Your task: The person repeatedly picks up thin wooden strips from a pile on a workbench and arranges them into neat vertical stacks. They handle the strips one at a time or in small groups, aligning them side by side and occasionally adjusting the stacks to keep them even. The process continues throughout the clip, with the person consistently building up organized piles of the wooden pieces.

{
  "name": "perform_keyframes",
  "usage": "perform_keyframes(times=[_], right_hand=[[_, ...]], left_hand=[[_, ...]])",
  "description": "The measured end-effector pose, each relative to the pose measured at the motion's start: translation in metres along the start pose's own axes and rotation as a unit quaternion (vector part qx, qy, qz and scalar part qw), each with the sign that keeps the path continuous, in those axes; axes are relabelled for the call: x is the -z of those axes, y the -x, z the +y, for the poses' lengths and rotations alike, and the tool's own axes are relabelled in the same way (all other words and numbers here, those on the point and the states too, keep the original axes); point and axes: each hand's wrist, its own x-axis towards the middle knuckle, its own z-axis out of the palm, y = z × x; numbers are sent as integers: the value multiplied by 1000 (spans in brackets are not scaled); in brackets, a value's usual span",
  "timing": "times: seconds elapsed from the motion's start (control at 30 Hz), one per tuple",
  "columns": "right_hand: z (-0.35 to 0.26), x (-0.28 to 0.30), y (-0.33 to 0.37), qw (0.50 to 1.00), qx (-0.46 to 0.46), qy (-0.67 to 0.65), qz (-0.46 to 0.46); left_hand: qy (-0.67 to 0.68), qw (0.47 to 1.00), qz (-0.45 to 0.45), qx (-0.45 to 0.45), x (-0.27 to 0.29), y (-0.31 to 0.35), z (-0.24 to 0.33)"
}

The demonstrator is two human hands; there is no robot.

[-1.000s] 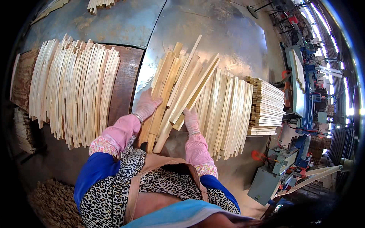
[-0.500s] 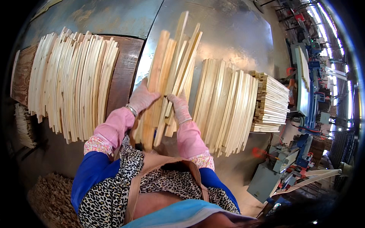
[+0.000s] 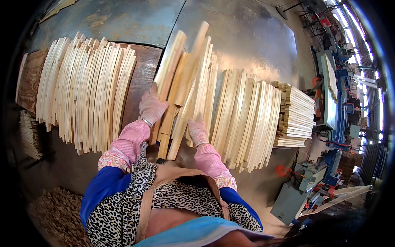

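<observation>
A loose bundle of wooden strips lies between my hands, its pieces fanned out at uneven heights and slightly crossed. My left hand, in a pale pink glove, is closed on the strips at the bundle's left side. Lower on the right side, my right hand, gloved the same way, grips the strips there; its fingers are partly hidden by the wood. Just right of that hand stands a tight row of wooden strips lying side by side.
Another wide row of strips rests on a brown board at the left. A stack of strips lies beyond the right row. The metal tabletop extends away from me. Blue and grey machinery stands at the right.
The strips between my hands have shifted and spread apart, some tilting more to the right. My right hand has moved down a little along the bundle. My left hand stays on its side.
</observation>
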Motion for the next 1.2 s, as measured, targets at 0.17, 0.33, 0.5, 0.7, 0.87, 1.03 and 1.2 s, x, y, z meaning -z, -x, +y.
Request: perform_keyframes(times=[0.17,0.33,0.5,0.7,0.87,1.03,1.2], right_hand=[[2,-4,34,998,9,-36,50],[-62,3,64,987,6,-160,29],[-103,-90,64,988,94,100,-66],[-77,-67,27,943,249,184,-121],[-63,-13,-24,973,37,153,168],[-105,-52,-12,989,45,134,49],[-80,-89,-27,991,19,-120,58]], left_hand=[[-66,998,-9,-12,-11,-13,-9],[-99,995,-6,7,37,-3,-28],[-34,999,11,13,37,-8,-56],[-141,990,-17,20,25,8,-54],[-150,988,-32,4,20,5,-54],[-165,986,-23,6,15,-2,-53],[-172,985,-21,-12,20,-2,-51]])
